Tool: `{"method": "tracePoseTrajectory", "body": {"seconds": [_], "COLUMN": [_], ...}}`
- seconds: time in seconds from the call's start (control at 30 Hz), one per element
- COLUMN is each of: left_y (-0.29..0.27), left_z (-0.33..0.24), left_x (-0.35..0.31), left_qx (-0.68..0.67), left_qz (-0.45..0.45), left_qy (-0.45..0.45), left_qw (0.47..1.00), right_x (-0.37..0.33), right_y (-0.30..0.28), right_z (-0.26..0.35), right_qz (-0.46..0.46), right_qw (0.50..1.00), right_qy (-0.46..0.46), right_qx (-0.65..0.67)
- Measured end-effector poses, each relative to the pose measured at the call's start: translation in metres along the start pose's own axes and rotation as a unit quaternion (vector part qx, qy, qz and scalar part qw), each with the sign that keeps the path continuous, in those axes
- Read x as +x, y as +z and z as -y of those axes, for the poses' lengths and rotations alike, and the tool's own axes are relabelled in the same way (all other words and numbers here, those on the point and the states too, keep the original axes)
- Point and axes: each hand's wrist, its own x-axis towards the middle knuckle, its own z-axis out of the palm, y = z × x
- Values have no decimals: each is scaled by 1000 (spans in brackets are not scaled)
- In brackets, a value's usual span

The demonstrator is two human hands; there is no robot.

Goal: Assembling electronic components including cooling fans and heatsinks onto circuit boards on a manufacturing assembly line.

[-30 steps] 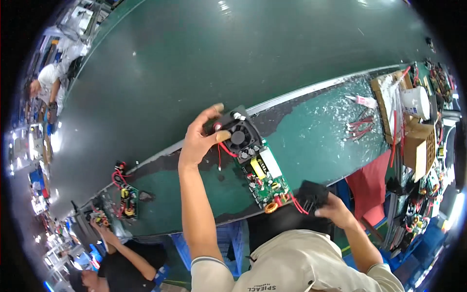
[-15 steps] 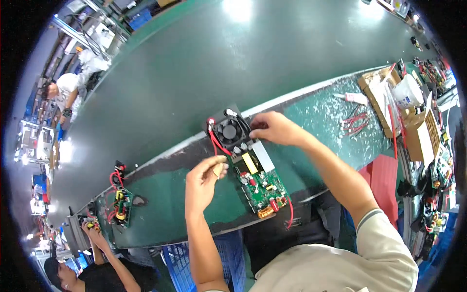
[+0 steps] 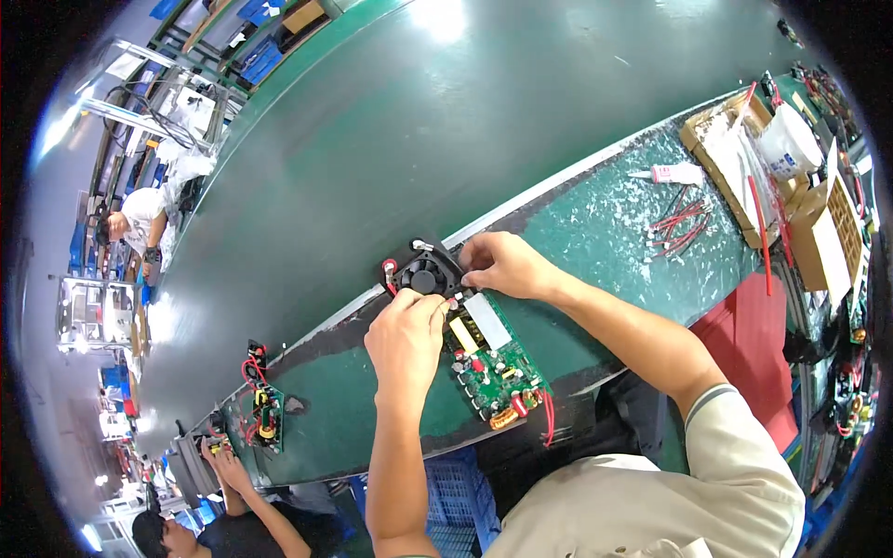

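A green circuit board (image 3: 517, 377) lies at a slant before me on the bench, with a pale grey metal block (image 3: 487, 321), a yellow part and a copper coil on it. At its far end sits a black cooling fan (image 3: 423, 281) with red wires. My right hand (image 3: 507, 266) grips the fan's right edge between thumb and curled fingers. Over the fan's near side, my left hand (image 3: 407, 339) is closed, fingertips pressed together where fan and board meet. Whatever it pinches is hidden.
Right of the board lie a white tube (image 3: 677, 174), thin red wires (image 3: 682, 223) and a cardboard tray (image 3: 721, 158). Another board (image 3: 268, 417) rests at left, near a co-worker's hands (image 3: 223, 458). Beneath the bench is a blue crate (image 3: 456, 493).
My left hand has moved up and right onto the fan's near side, its fingers now closed there. My right hand stays at the fan's edge. The view has shifted slightly.
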Motion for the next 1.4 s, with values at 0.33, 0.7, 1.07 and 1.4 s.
{"method": "tracePoseTrajectory", "body": {"seconds": [0.33,0.7,1.07,1.4], "left_y": [12,17,20,30], "left_z": [-11,-22,-25,-16], "left_x": [21,33,37,28], "left_qx": [10,23,-32,-183], "left_qz": [73,99,102,5], "left_qy": [-33,-45,-34,-47], "left_qw": [997,994,994,982], "right_x": [1,19,13,40], "right_y": [-23,-43,-17,-40], "right_z": [-2,-2,-3,-3], "right_qz": [96,251,118,299], "right_qw": [992,943,992,947], "right_qy": [-30,58,-51,71], "right_qx": [76,209,2,90]}}
